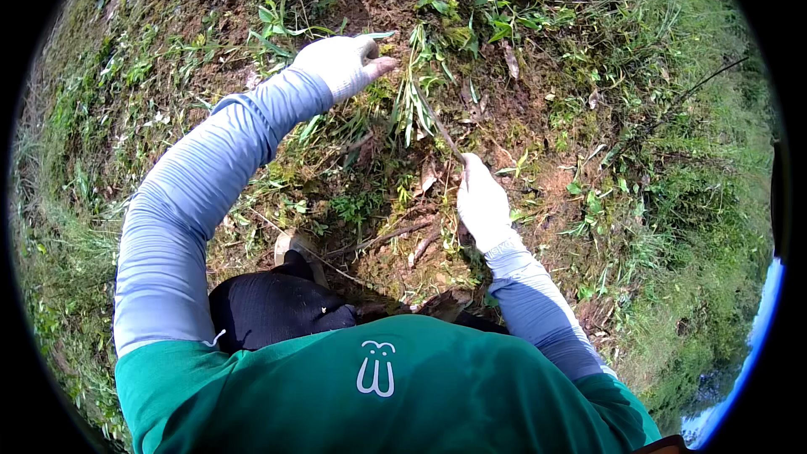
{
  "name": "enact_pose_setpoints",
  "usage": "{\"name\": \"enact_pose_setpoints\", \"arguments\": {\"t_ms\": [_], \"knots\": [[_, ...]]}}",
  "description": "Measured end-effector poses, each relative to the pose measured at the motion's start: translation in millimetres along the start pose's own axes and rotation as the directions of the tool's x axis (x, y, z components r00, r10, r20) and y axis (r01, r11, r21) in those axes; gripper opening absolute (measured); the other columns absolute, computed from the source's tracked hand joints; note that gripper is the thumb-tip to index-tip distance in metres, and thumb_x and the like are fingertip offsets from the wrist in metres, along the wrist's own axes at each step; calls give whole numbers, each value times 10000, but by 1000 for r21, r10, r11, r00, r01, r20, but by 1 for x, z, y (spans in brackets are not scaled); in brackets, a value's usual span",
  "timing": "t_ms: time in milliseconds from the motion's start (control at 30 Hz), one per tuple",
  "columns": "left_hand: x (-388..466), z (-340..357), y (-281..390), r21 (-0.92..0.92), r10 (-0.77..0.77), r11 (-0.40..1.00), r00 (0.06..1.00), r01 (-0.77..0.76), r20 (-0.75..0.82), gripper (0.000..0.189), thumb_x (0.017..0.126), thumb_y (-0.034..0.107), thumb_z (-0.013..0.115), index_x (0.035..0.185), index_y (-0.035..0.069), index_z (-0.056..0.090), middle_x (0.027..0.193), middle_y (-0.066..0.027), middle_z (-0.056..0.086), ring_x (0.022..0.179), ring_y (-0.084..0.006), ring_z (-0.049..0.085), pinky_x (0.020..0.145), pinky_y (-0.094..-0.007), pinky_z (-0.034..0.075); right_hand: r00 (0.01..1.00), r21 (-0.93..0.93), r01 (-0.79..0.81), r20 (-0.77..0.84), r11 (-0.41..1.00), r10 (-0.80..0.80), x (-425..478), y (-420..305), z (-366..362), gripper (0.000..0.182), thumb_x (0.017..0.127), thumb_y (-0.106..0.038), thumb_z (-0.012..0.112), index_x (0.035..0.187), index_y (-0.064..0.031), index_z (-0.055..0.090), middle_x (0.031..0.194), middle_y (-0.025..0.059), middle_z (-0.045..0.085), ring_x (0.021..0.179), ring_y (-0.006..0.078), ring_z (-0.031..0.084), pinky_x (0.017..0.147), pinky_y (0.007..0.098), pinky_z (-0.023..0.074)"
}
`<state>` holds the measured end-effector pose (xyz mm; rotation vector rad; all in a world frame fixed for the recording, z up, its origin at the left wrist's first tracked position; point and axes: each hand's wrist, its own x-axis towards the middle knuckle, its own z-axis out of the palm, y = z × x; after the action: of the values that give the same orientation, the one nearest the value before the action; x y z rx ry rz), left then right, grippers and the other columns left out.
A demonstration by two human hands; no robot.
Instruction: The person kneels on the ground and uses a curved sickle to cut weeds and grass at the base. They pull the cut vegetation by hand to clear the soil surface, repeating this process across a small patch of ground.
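My left hand (343, 63), in a white knit glove with bare fingertips, is low over the weedy slope with fingers curled. A green leaf blade (378, 34) shows at its far edge; whether the fingers grip it is hidden. My right hand (482, 202), also in a white glove, is closed around the near end of a thin brown stick-like shaft (441, 126). This shaft slants up and left to a tuft of long narrow leaves (413, 98) lying between my hands. Its far end is lost among the leaves, so I cannot tell whether it is a tool.
Mossy reddish soil (529, 120) with low weeds and dead leaves surrounds my hands. Broken sticks (397, 233) lie nearer me, beside my shoe (287, 249) and dark-clothed knee (277, 309). A thin dark branch (684, 98) juts out at the right, before denser grass (700, 214).
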<state>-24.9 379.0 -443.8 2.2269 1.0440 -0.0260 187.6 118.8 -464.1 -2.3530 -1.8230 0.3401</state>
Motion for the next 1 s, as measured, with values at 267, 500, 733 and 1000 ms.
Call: {"name": "enact_pose_setpoints", "arguments": {"t_ms": [267, 500, 733, 1000], "knots": [[113, 55, 24, 329, -31, 941, 947, -81, 321, 362, 870, 239, 595, 1113, -18, 675, 1081, -217, 684, 974, -340, 678, 836, -415, 537, 994, 89, -102, 37, 991, 99, -2, 9, -47, 178, 956, -199, 554, 1117, -126, 579, 830, 133, 644, 700, 316, 649, 612, 389, 511], [129, 54, -79, -215, 34, 975, 918, 56, 396, 432, 907, 449, 611, 1085, 69, 715, 895, -99, 717, 836, -224, 659, 768, -402, 499, 995, 304, -6, 95, 953, -24, 128, -1, -25, 145, 987, -217, 516, 1083, -121, 569, 743, 99, 614, 674, 253, 614, 609, 343, 466], [63, 33, 32, 258, -157, 965, 904, 54, 397, 851, 860, 774, 417, 1136, 15, 686, 1071, -180, 697, 1015, -328, 660, 932, -424, 493, 951, 589, -293, 98, 753, 294, 136, 32, 8, 191, 994, -201, 507, 1078, -34, 539, 838, 85, 611, 729, 189, 579, 672, 312, 459], [102, 86, -13, 553, 11, 539, 662, -635, 749, 257, 807, 117, 652, 1038, 27, 719, 1011, -139, 716, 939, -285, 688, 852, -408, 533, 908, 431, -419, 196, 799, 371, 21, 43, 76, 159, 993, -174, 487, 1087, -46, 484, 884, 178, 590, 768, 253, 566, 712, 342, 452]]}}
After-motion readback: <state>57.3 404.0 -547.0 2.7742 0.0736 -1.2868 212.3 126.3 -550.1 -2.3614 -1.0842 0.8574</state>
